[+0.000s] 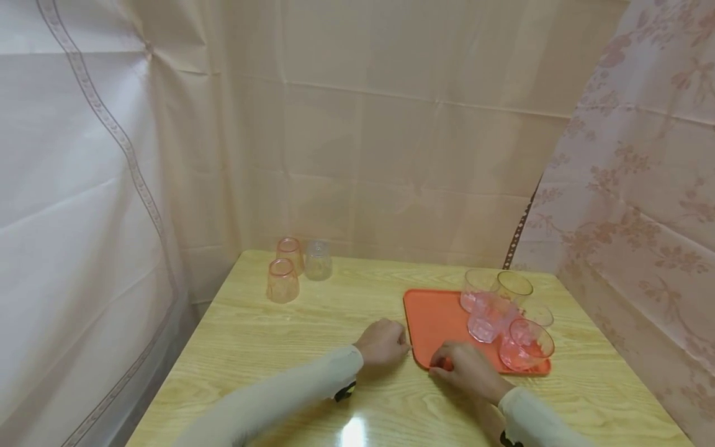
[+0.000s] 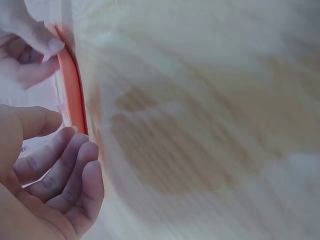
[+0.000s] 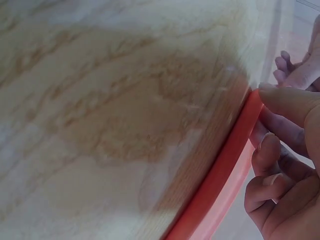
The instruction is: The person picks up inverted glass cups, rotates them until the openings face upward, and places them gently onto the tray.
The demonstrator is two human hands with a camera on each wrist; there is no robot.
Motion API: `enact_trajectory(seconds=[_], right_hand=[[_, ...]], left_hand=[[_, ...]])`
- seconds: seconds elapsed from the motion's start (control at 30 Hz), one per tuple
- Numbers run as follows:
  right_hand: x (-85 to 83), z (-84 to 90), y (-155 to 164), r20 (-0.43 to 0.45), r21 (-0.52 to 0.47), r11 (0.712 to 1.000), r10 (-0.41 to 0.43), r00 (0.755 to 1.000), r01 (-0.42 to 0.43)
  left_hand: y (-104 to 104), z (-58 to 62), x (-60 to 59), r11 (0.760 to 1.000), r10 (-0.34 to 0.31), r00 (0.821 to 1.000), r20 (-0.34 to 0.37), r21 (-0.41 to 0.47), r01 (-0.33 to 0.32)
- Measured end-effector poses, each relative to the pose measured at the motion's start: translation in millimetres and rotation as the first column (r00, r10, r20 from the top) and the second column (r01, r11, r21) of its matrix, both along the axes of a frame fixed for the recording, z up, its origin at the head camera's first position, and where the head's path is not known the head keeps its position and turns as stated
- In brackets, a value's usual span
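Observation:
An orange-red tray (image 1: 438,316) lies on the wooden table, with several glasses crowded on its right half. Among these are a pink glass (image 1: 526,347) at the front right, a yellowish glass (image 1: 515,285) at the back and a clear glass (image 1: 478,288). My left hand (image 1: 382,343) pinches the tray's left rim near the front corner, its fingers curled. Around that corner, on the front rim, my right hand (image 1: 468,367) grips the tray between thumb and fingers. The right wrist view shows the thumb (image 3: 290,102) on top of the rim.
Upside-down at the table's back left stand two pinkish glasses (image 1: 283,285) and a clear one (image 1: 318,264). Cloth curtains (image 1: 380,155) hang behind the table (image 1: 335,298) and along both sides.

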State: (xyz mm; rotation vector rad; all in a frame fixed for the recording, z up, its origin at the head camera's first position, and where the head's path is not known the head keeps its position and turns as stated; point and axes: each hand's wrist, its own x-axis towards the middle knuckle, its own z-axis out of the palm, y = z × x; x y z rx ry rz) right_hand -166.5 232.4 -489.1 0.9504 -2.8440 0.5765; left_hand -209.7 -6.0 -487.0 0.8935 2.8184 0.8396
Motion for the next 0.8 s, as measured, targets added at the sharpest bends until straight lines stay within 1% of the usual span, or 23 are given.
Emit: enact_trajectory(seconds=[0.1,0.17,0.3,0.4,0.63,0.73,0.8], right_hand=[[0.0,-1.9,-2,-0.033,0.016,1.0,0.006,0.999,-0.006],[0.1,-2.3,-3,-0.036,0.015,1.0,0.009,0.999,-0.009],[0.8,-2.6,-5,-0.032,0.001,1.0,0.009,0.999,-0.009],[1.5,-2.8,-8,-0.035,-0.009,1.0,0.008,0.999,-0.008],[1.5,-1.7,-12,-0.074,-0.008,1.0,0.012,0.997,-0.012],[1.6,-0.9,-14,-0.068,-0.011,1.0,0.007,0.998,-0.008],[1.1,-0.8,-15,-0.048,-0.013,1.0,0.001,0.999,-0.001]], left_hand=[[-9,2.8,-3.3,1.0,0.003,1.0,-0.028,-0.008,-0.003],[-16,4.1,-5.3,1.0,0.005,0.999,-0.043,-0.019,-0.006],[-31,6.6,-8.7,0.999,0.018,0.999,-0.05,-0.039,-0.02],[-44,11.0,-11.9,0.999,0.029,0.998,-0.055,-0.042,-0.031],[-80,34.6,-25.5,0.998,0.044,0.994,-0.099,-0.037,-0.048],[-96,44.2,-30.2,0.998,0.062,0.993,-0.102,-0.018,-0.064],[-106,50.3,-32.1,0.997,0.079,0.992,-0.101,-0.006,-0.08]])
